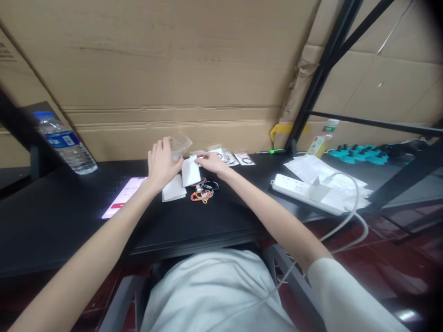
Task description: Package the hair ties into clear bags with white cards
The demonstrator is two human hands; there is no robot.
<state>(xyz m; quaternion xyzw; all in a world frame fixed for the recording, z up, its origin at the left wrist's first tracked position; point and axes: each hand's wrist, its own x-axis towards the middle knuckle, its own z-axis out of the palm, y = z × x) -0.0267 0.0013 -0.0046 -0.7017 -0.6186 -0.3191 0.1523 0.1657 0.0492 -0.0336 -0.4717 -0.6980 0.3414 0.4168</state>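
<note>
A small white card (191, 172) stands tilted above the table, its upper right corner pinched by my right hand (212, 163). Beside it, my left hand (162, 161) has its fingers curled round a clear plastic bag (180, 142), thumb close to the card's left edge. Part of the bag is hidden behind those fingers. A small stack of white cards (173, 190) lies below my left hand. Just right of the stack is a loose pile of thin cord bracelets (202, 195), in orange and dark colours.
Behind my right hand lie several bagged cards with dark rings (244, 159). A lit phone (126, 196) sits left, near a water bottle (65, 143). To the right are a green-tipped tool (273, 151), a power strip (294, 186), white bags (308, 169) and a drink bottle (321, 140).
</note>
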